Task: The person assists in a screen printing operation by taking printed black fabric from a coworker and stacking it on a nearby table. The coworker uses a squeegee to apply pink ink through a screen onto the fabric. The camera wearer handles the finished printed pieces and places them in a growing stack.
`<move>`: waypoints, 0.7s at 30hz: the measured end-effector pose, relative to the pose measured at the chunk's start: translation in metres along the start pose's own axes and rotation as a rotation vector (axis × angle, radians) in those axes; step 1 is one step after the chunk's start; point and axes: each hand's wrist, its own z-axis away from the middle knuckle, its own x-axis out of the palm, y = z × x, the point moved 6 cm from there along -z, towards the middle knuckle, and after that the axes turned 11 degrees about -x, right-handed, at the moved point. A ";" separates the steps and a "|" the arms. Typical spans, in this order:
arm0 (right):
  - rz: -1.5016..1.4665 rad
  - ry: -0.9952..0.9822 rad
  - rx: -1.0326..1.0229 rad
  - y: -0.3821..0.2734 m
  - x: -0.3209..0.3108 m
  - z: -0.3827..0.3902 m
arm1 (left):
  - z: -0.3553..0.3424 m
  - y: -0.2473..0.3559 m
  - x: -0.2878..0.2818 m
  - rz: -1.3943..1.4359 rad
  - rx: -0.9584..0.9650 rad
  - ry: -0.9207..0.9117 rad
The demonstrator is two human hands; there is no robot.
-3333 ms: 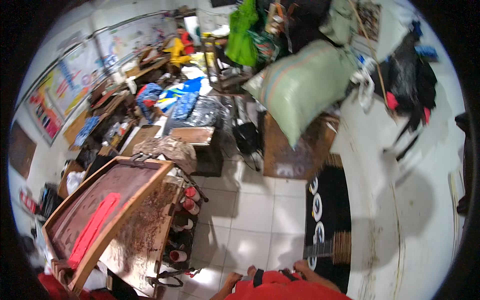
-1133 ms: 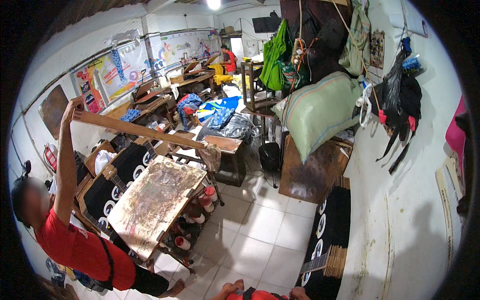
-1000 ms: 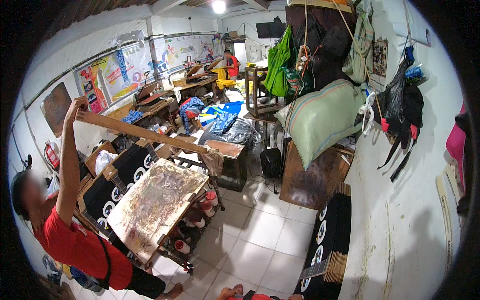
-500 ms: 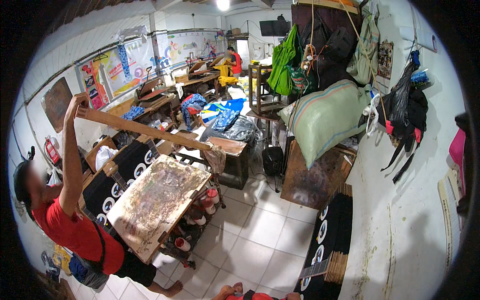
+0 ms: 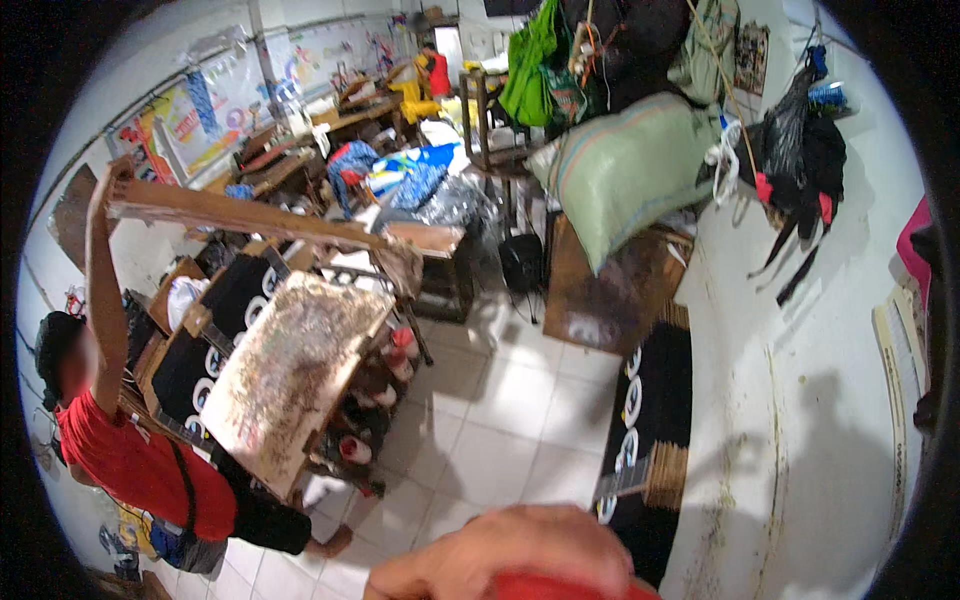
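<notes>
Blurred bare skin of my hands and forearms fills the lower middle, close to the camera, above a patch of red cloth. Motion smears the fingers, so I cannot separate the left hand from the right or make out anything held. Beyond, at left, a co-worker in a red shirt holds up one end of a long wooden frame or board with a raised hand. A cloth hangs at its other end. Below it is a paint-stained board on a stand.
Paint containers stand under the stained board. Black cloth pieces with white rings lie behind it; a similar black row runs along the right wall. A stuffed pale green sack and hanging bags are at right.
The view has tilted down and shifted, so the room appears higher. My hands and forearms have risen into the lower middle. The co-worker still holds the wooden frame or board up.
</notes>
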 end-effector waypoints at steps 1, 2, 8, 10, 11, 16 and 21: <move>-0.048 0.036 0.091 0.001 -0.003 -0.001 | -0.011 0.026 0.017 0.066 0.179 0.046; -0.251 0.072 0.127 0.004 -0.004 0.005 | -0.015 0.050 0.037 0.120 0.404 0.048; -0.640 0.042 0.154 -0.001 -0.025 0.027 | -0.033 0.066 0.054 -0.050 0.584 0.012; -0.813 0.067 0.273 0.002 -0.035 0.030 | -0.034 0.064 0.054 -0.060 0.592 -0.013; -0.716 0.047 0.231 0.001 -0.044 0.028 | -0.034 0.064 0.054 -0.067 0.601 -0.022; -0.139 -0.022 0.015 -0.031 -0.070 0.046 | -0.038 0.064 0.055 -0.085 0.614 -0.055; -0.182 -0.107 0.058 -0.026 -0.081 0.042 | -0.043 0.065 0.053 -0.097 0.605 -0.099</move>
